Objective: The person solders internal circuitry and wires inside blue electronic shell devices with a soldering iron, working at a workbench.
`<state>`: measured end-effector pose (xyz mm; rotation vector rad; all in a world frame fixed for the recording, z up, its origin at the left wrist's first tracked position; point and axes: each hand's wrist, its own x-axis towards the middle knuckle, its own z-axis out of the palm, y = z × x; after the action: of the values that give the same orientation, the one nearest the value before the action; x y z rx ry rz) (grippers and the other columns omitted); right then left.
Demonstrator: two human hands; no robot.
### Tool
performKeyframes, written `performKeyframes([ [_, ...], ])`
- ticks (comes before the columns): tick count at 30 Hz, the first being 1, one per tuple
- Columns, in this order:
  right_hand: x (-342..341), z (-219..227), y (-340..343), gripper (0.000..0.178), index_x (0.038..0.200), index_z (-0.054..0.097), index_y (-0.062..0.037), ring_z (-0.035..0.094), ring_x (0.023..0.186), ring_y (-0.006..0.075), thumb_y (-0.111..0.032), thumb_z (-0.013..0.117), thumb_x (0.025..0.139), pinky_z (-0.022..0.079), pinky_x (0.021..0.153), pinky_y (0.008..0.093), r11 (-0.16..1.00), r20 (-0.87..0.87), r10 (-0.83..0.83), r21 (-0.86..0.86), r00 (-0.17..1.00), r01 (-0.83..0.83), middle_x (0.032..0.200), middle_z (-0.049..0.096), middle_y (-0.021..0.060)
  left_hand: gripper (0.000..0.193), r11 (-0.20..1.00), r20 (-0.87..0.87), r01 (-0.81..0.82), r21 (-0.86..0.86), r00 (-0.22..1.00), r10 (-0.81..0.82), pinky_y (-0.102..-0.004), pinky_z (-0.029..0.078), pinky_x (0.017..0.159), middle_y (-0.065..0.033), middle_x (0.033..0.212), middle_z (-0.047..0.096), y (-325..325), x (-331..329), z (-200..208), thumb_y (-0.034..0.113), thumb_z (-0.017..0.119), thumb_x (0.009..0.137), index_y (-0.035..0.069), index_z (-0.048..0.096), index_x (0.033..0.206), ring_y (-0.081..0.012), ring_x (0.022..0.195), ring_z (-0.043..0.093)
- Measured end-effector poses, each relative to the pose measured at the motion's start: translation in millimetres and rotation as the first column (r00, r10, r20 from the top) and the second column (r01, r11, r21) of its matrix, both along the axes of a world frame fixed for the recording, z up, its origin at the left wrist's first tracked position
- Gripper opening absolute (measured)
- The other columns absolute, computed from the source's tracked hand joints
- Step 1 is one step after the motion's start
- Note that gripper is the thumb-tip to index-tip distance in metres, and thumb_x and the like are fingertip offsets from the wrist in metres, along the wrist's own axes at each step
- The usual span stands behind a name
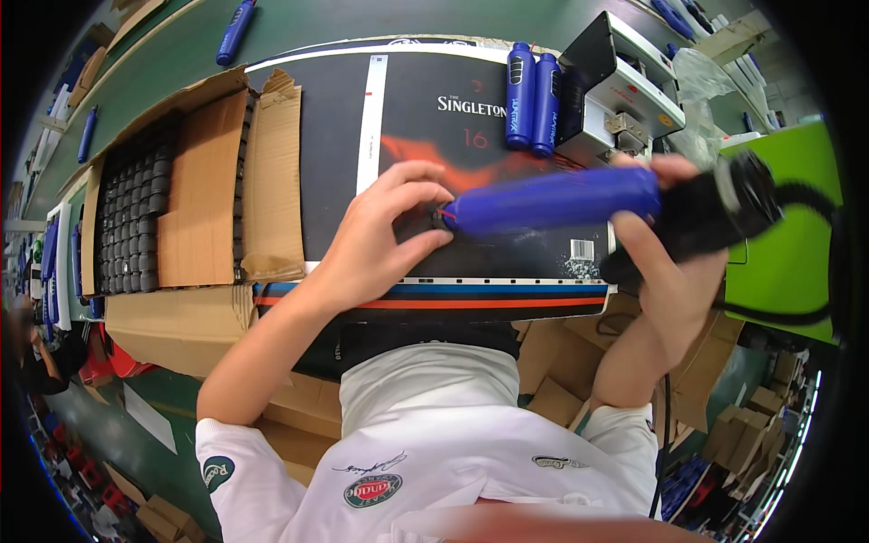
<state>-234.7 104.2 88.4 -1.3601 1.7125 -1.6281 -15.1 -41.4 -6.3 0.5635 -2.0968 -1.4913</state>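
Note:
A blue cylindrical housing (pixel 557 203), blurred by motion, lies nearly level across the printed board in front of me. Around its right end my right hand (pixel 665 244) is closed, fingers above and thumb below. My left hand (pixel 389 226) pinches a small black end cap (pixel 441 217) at the housing's left end, where a bit of red wire shows. Behind my right hand is a dark tool-like body (pixel 724 204) with a pale ring and a ribbed black hose (pixel 806 195); I cannot tell whether the hand touches it.
An open carton (pixel 204 185) with rows of black caps (pixel 136 213) stands at the left. Two blue housings (pixel 532 100) lie beside a white-and-black machine (pixel 620 95) at the back right. A bright green panel (pixel 783 181) and clear plastic bags (pixel 701 77) are further right.

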Motion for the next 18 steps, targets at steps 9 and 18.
performKeyframes([
  [9,38.8,-6.9,-50.7,0.048,0.114,0.063,0.0012,0.064,0.082,0.0081,0.003,0.085,0.07,0.053,0.076,0.0229,0.995,-0.163,0.082,0.066,0.983,-0.072,0.1,0.07,0.0045,0.058,0.861,0.132,0.019,-0.507,0.99,0.056,-0.0512,0.027,0.112,-0.0178,0.138,0.047,-21.0,-21.7,-25.5,0.015,0.087,0.066,0.008,0.059,0.117,-0.0414,0.138,0.03],
  [18,8.8,-24.2,-43.0,0.048,0.118,0.063,0.0016,0.068,0.088,0.0123,-0.002,0.083,0.074,0.055,0.081,0.0265,0.987,-0.028,0.146,-0.07,0.989,-0.147,0.11,0.069,0.0117,0.026,0.989,-0.292,-0.151,0.01,0.945,0.147,-0.0232,0.05,0.069,0.0004,0.077,0.064,3.5,-70.6,5.5,0.001,0.069,0.079,0.002,0.065,0.105,-0.0065,0.072,0.059],
])
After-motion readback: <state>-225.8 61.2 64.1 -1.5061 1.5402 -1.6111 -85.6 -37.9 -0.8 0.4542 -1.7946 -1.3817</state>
